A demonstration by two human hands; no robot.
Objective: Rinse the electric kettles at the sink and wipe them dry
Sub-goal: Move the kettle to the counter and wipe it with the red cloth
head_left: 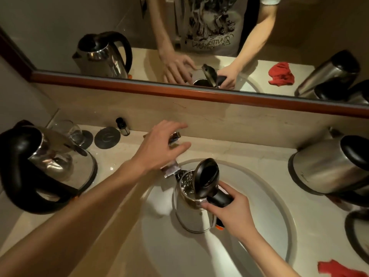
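Observation:
A steel kettle (191,214) with its black lid (206,177) flipped up stands in the white sink (269,198), under the chrome tap spout (171,169). Water glints inside its mouth. My right hand (229,210) grips the kettle's black handle. My left hand (159,145) reaches over the tap's handle at the back of the basin, fingers loosely spread; contact with the tap is hidden. A second steel kettle (46,162) stands on the counter at the left. Another kettle (327,166) stands at the right, with part of one more (357,230) below it.
A red cloth (337,268) lies on the counter at the lower right. A drinking glass (72,129), two round coasters (107,136) and a small dark bottle (122,126) stand at the back left. A wall mirror (179,37) with a wooden frame reflects the scene.

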